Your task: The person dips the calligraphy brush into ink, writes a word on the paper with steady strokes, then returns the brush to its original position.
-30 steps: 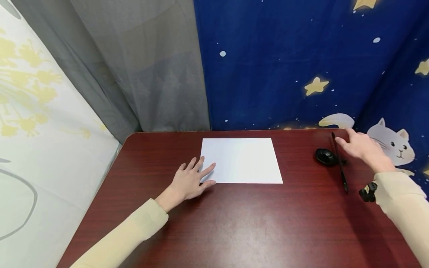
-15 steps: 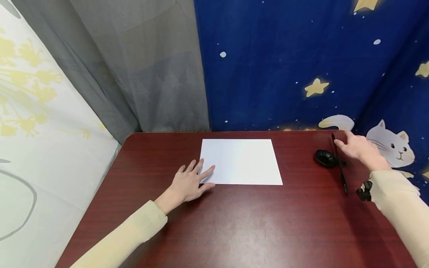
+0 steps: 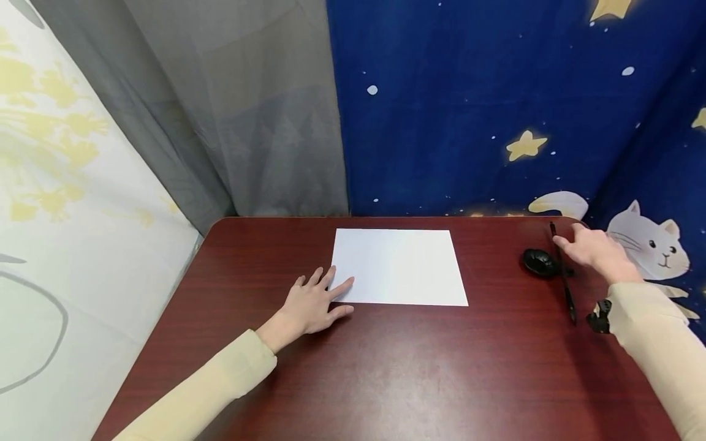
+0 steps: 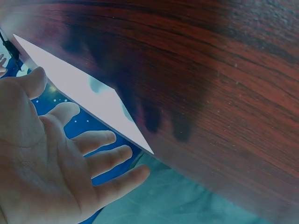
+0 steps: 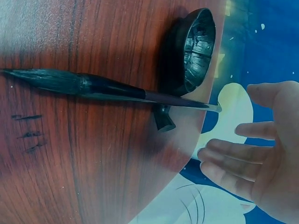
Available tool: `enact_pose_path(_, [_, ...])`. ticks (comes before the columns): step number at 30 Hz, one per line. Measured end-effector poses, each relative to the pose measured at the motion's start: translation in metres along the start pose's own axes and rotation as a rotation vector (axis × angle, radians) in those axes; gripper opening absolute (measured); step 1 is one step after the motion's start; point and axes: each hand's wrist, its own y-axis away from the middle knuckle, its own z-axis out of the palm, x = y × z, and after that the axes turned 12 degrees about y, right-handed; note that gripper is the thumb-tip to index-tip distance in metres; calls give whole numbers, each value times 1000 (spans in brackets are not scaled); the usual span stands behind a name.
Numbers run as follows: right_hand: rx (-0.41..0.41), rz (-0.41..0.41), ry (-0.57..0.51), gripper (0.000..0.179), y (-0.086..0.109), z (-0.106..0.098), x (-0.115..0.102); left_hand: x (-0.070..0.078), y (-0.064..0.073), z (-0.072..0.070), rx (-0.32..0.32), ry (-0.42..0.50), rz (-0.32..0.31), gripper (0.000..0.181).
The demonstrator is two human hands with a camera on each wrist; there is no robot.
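My left hand (image 3: 311, 305), fingers spread, lies over the near left corner of a white sheet of paper (image 3: 402, 266). In the left wrist view its palm and fingers (image 4: 107, 161) show no object in them, and the paper lies beyond. My right hand (image 3: 595, 250) hovers at the far right, beside the handle end of a black ink brush (image 3: 564, 278). In the right wrist view the fingers are loosely bent and apart from the brush (image 5: 112, 89). The brush lies over the short stub of a black dish (image 5: 198, 51) with a ridged inside; its dark bristles point toward the person.
All these things are on a dark red wooden table (image 3: 386, 367). A grey curtain (image 3: 276, 122) and a blue starry curtain (image 3: 430, 110) hang behind its far edge. At the left is a white patterned cloth (image 3: 99, 257). Dark marks (image 5: 29, 133) show on the tabletop near the bristles.
The head view has shifted slightly. My left hand has drawn back a little toward the person, its thumb now just off the paper's near edge. My right hand is slightly closer to the brush handle.
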Motion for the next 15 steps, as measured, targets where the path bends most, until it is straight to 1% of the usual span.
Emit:
enact_pose_path(3, [-7, -6, 3, 78, 1, 3, 1, -1, 0, 2, -18, -2, -4, 64])
enact_pose_path(5, [-8, -13, 1, 77, 1, 5, 1, -1, 0, 2, -20, 4, -6, 64])
enact_pose_path(10, [-17, -16, 5, 79, -1, 7, 1, 2, 1, 2, -28, 14, -8, 65])
enact_pose_path(15, [-42, -8, 11, 79, -5, 7, 1, 2, 3, 2, -37, 3, -15, 66])
